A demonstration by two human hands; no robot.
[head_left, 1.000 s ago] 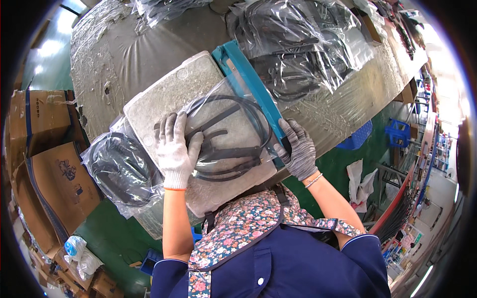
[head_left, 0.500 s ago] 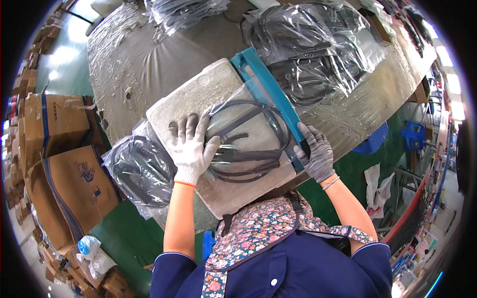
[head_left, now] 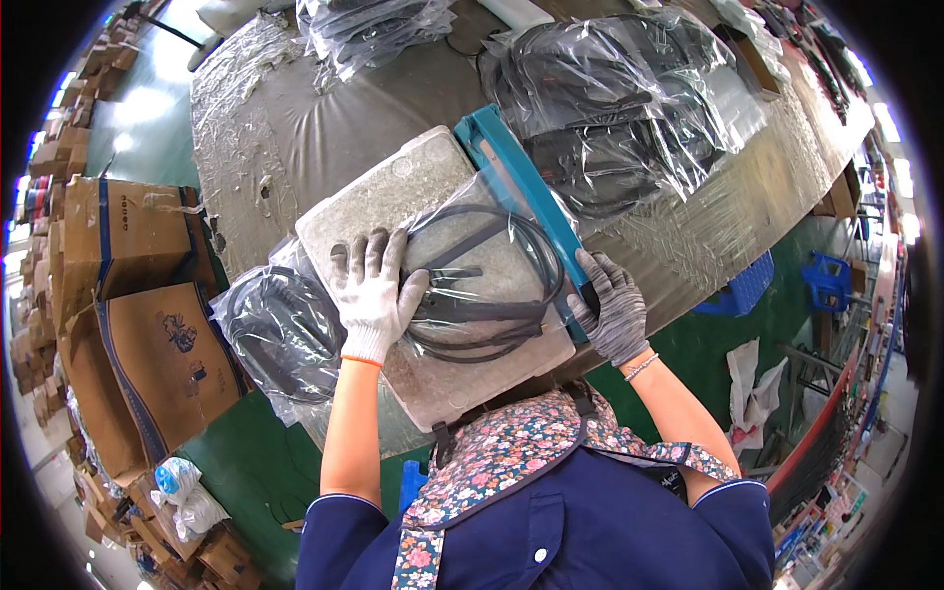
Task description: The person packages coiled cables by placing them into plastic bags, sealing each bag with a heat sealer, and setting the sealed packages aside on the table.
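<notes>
A pale foam block (head_left: pixel 383 187) lies on the table in front of me. On it rests a clear plastic bag (head_left: pixel 454 285) with coiled black cables or hoses (head_left: pixel 482 311) inside. My left hand (head_left: pixel 372 295), in a white glove with grey fingertips, lies on the bag's left part with fingers spread. Along the right side of the block runs a long teal bag sealer (head_left: pixel 536 202), with one end of the bag reaching it. My right hand (head_left: pixel 615 313), in a grey striped glove, curls around the black grip at the sealer's near end.
Another filled bag (head_left: pixel 277 329) sits left of the block. Several bagged black coils (head_left: pixel 610 108) are heaped at the far right, and more plastic bags (head_left: pixel 369 29) are stacked at the back. Cardboard boxes (head_left: pixel 167 364) stand left of the table; blue stools (head_left: pixel 739 285) stand to the right.
My right hand and the sealer's near end are slightly further left and nearer the bag. My left hand stays flat on the bag. The whole view has shifted a little.
</notes>
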